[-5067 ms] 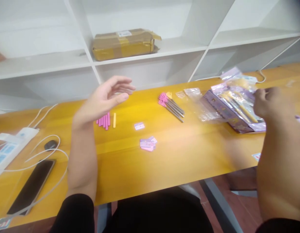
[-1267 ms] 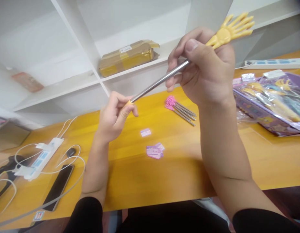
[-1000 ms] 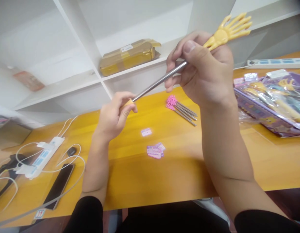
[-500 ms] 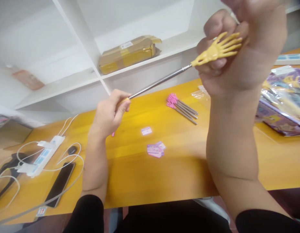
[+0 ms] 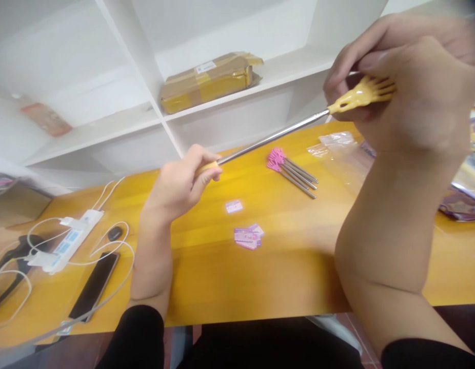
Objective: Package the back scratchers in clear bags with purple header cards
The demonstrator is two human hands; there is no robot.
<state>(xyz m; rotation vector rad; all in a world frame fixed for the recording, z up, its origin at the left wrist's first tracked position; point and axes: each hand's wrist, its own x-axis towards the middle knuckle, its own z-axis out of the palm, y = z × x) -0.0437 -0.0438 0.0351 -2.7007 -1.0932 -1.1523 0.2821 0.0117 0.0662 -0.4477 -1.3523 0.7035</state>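
Observation:
A back scratcher [image 5: 276,135] with a thin metal rod and a yellow hand-shaped head slants up to the right above the table. My left hand [image 5: 185,177] is closed on its yellow handle end, thumb along it. Up at the right, my right hand [image 5: 407,77] curls about the yellow head, whose prongs reach into the hollow of the palm; some of its fingertips are hidden. Below lie several pink back scratchers [image 5: 293,171], bunched with their rods pointing right. Small purple cards [image 5: 247,237] form a pile nearer me, with a single card [image 5: 233,206] behind it.
Clear plastic bags [image 5: 337,139] and a purple package [image 5: 462,202] lie at the right, partly behind my right arm. On the left are a power strip [image 5: 74,241] with white cables and a dark phone [image 5: 94,287]. A taped parcel [image 5: 210,84] sits on the white shelf.
My right hand has turned at the wrist and shifted right, its palm now less visible. The yellow head has moved right and into the hollow of that hand. My left hand has shifted slightly right.

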